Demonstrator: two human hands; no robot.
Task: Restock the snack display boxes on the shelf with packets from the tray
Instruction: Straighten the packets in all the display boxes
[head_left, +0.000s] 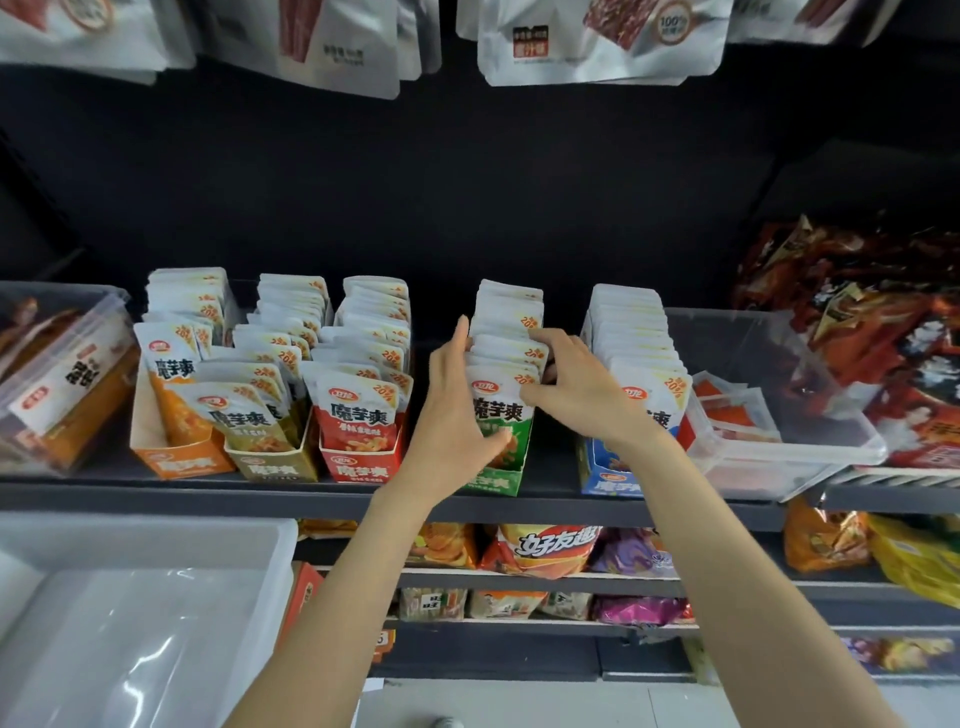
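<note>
Five snack display boxes stand in a row on the dark shelf (311, 496): orange (176, 460), olive (272, 467), red (363, 465), green (498, 480) and blue (605, 478). Each holds a row of white packets. My left hand (457, 400) lies flat against the left side of the green box's packets (506, 332), fingers straight. My right hand (576, 387) reaches across the right side of that stack, its fingers curled over the front packets. A clear plastic tray (130, 623) sits at the lower left; I see no packets in it.
A clear tub (789, 431) with a few red packets stands right of the blue box, and another tub (67, 364) with orange packs on the far left. Large red bags (883, 332) pile at the right. White pouches (582, 41) hang overhead. Chip bags fill the lower shelves.
</note>
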